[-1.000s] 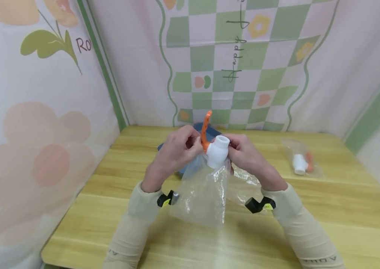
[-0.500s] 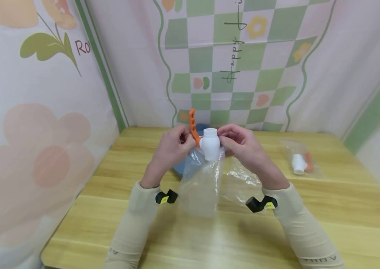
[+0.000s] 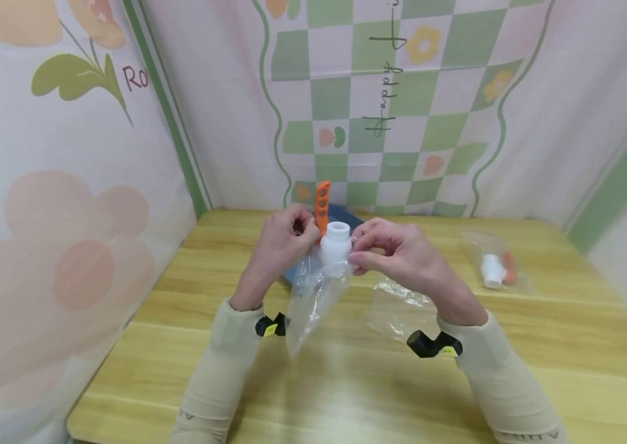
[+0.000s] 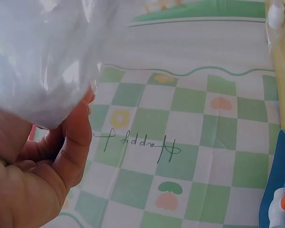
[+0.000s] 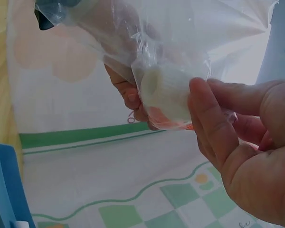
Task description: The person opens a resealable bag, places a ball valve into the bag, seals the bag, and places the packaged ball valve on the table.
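A white valve (image 3: 336,242) with an orange handle (image 3: 321,206) stands upright at the mouth of a clear plastic bag (image 3: 318,296). Its neck and handle rise above the film, while its lower end shows through the plastic (image 5: 166,90) in the right wrist view. My left hand (image 3: 284,242) pinches at the bag's edge beside the handle; whether it also grips the handle is hidden. On the valve's other side, my right hand (image 3: 397,254) pinches the bag's rim between thumb and forefinger. In the left wrist view the film (image 4: 42,57) covers part of my left hand (image 4: 47,166).
Behind my hands lies a blue tray (image 3: 347,216); the left wrist view shows another white valve (image 4: 278,209) with an orange handle in it. A loose clear bag (image 3: 402,305) lies near my right wrist. Farther right is a bagged valve (image 3: 494,270) on the wooden table (image 3: 569,345).
The valve has shifted left and its handle has turned more upright. My right hand has come leftward onto the bag's rim, and the hanging bag is now drawn narrower toward the left.
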`<state>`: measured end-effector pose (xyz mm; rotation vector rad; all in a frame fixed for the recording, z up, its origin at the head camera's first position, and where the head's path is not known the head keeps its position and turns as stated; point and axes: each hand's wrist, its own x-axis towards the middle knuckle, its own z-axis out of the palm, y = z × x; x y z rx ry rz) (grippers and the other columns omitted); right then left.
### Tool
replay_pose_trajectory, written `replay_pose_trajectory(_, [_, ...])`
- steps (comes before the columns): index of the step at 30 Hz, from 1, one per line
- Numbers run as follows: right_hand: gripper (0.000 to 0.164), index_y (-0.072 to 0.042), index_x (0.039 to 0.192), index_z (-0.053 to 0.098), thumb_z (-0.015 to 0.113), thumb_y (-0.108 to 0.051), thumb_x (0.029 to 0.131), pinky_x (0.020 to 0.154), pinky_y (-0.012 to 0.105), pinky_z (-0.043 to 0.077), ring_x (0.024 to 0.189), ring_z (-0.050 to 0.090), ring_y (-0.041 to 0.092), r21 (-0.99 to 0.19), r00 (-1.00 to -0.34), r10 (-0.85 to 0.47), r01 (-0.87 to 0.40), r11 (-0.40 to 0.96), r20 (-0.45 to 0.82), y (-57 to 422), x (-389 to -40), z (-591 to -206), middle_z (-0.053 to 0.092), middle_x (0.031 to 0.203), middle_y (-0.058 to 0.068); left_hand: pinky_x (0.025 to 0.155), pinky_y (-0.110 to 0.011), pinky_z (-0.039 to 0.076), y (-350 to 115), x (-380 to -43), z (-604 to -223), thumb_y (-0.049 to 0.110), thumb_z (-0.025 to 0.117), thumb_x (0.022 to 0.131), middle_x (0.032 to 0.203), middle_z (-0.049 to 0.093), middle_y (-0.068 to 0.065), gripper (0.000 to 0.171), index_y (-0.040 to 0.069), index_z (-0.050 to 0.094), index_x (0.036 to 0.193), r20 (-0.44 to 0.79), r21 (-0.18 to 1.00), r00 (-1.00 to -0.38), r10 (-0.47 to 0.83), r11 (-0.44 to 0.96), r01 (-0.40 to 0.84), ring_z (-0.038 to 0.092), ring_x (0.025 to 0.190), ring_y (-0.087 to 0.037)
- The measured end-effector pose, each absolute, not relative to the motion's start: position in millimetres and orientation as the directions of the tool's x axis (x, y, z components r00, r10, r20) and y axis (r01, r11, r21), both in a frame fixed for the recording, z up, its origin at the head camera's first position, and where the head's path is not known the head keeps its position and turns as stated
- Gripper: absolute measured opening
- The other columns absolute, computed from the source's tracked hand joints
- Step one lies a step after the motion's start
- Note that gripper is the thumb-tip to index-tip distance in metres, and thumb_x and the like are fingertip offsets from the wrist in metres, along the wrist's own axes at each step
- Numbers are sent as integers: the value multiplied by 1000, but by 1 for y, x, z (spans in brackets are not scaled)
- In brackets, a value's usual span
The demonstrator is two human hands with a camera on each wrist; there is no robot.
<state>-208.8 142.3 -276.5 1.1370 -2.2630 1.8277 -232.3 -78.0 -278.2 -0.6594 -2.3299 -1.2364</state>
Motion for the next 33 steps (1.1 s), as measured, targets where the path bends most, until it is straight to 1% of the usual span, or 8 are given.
replay_pose_trajectory(4, [4,1,81,61,64,1,84,59,30,54,70,62,20,-767,-691,-544,-629,128,476,143,-208,-275,54,104,15,50,-23,40,-80,-231,-278,4,54,81,70,55,-3,7,8,53,76,572,641,-787,231,472,605,48,58,-13])
replay_pose_trajectory(8, [10,-7,80,58,60,-2,89,66,23,48,91,57,15,-689,-640,-603,-698,196,477,148,-209,-273,55,103,6,49,-22,39,-83,-230,-278,4,54,84,70,55,-2,8,8,54,78,574,657,-779,251,426,622,47,56,-13])
replay_pose_trajectory(11, [10,-5,81,57,57,-1,90,70,22,45,108,47,16,-675,-596,-632,-722,152,495,151,-209,-272,56,103,7,50,-21,40,-83,-230,-278,4,55,86,74,57,-3,7,7,55,80,591,661,-759,273,376,650,49,58,-13])
replay_pose_trajectory(16, [10,-3,82,54,54,1,91,62,22,45,98,52,17,-667,-538,-639,-743,52,550,155,-207,-270,49,117,16,52,-18,38,-78,-225,-273,-1,55,86,81,61,-8,7,2,54,80,632,653,-718,290,300,696,49,60,-12])
replay_pose_trajectory(20, [10,-3,82,52,52,-1,93,61,22,43,89,53,16,-663,-519,-622,-748,1,586,156,-205,-268,47,115,16,52,-17,37,-75,-213,-264,-6,52,85,80,59,-14,5,-3,54,81,688,629,-669,280,229,743,46,60,-12])
replay_pose_trajectory(26, [12,-1,82,49,49,5,92,40,21,36,48,43,9,-606,-442,-590,-789,-101,675,155,-198,-264,43,96,14,50,-19,33,-77,-220,-269,-9,50,86,82,57,-15,8,-4,53,82,826,480,-489,281,104,871,41,58,-10])
replay_pose_trajectory(30, [12,0,80,48,49,5,91,40,18,36,46,43,8,-539,-394,-574,-836,-101,718,155,-194,-263,43,91,12,48,-20,31,-76,-231,-277,-4,50,88,82,56,-11,9,0,53,80,863,409,-400,310,38,912,39,57,-9])
replay_pose_trajectory(33, [11,2,81,48,50,6,90,41,18,36,48,42,9,-521,-366,-577,-844,-125,730,157,-195,-263,44,88,11,47,-22,29,-77,-231,-277,-1,49,89,81,54,-9,10,1,52,79,866,397,-380,325,14,918,38,57,-9])
